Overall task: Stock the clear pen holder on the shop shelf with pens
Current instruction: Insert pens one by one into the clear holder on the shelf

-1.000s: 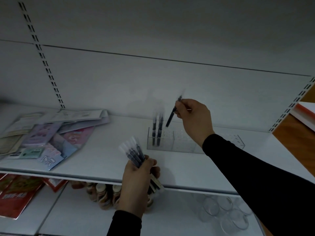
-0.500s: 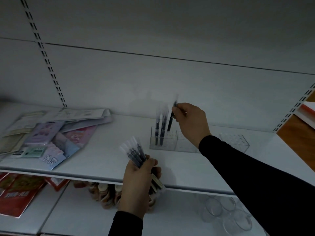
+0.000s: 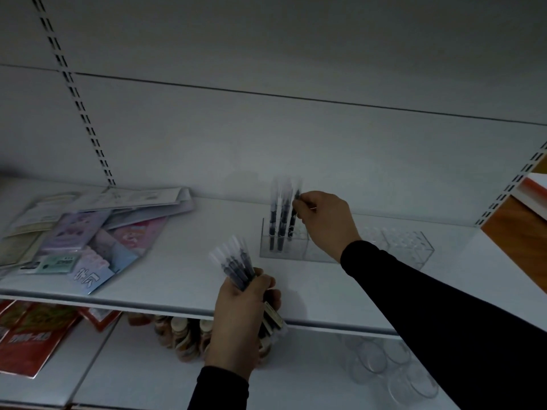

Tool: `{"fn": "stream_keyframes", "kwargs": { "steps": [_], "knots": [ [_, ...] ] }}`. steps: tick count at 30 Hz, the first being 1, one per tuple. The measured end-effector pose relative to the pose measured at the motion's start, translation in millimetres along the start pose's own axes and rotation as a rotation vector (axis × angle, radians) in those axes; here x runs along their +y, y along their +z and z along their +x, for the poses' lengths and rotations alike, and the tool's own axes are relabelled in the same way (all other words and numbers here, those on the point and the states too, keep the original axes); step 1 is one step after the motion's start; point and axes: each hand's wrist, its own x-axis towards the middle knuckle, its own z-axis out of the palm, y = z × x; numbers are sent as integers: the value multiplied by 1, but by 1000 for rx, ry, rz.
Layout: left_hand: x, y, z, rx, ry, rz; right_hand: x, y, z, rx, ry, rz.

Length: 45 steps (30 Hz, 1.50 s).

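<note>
Where the white shelf (image 3: pixel 165 279) meets the back wall, the holder (image 3: pixel 296 247) sits, a little right of the middle. It is a long clear box, see-through like glass, with flat walls and sharp corners. Its top has rows of small round holes. Two dark pens (image 3: pixel 278 220) stand straight up in its left end, with pale, cloudy caps.

The right hand (image 3: pixel 325 220) pinches a third pen (image 3: pixel 293 217) near its top, fingers curled tight around it. That pen stands just beside the two others, and its low end is down in the holder.

The left hand (image 3: pixel 239 318) is nearer, at the front edge of the shelf. Its fingers wrap around a bunch of pens (image 3: pixel 236 264), which fan out up and to the left. They are thin and round, dark in the body with frosty clear caps.

On the left of the shelf lie flat packets (image 3: pixel 88 235) in a messy pile, pink, purple and green, smooth and shiny. Under the shelf stand clear round cups (image 3: pixel 384 365) and some small jars (image 3: pixel 177 335). Red packets (image 3: pixel 26 341) lie at the far left below.
</note>
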Motion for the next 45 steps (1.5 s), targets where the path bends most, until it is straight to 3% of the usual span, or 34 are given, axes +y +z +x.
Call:
{"fn": "stream_keyframes", "kwargs": {
  "steps": [11,19,23,31,37,45],
  "knots": [
    [-3,0,3,-25,-14,0,-7,-14,-28,42,35,35],
    [0,0,-6,-119,11,59,-13,-3,-66,-346,96,191],
    [2,2,-13,-199,63,114,-17,4,-71,-413,111,210],
    [2,2,-10,-211,11,120,-18,4,-67,-520,242,382],
    [2,3,-8,-210,-13,24,-18,5,-65,-446,265,480],
    [-2,-1,3,-36,-60,-41,-16,-6,-50,-124,300,610]
  ]
}}
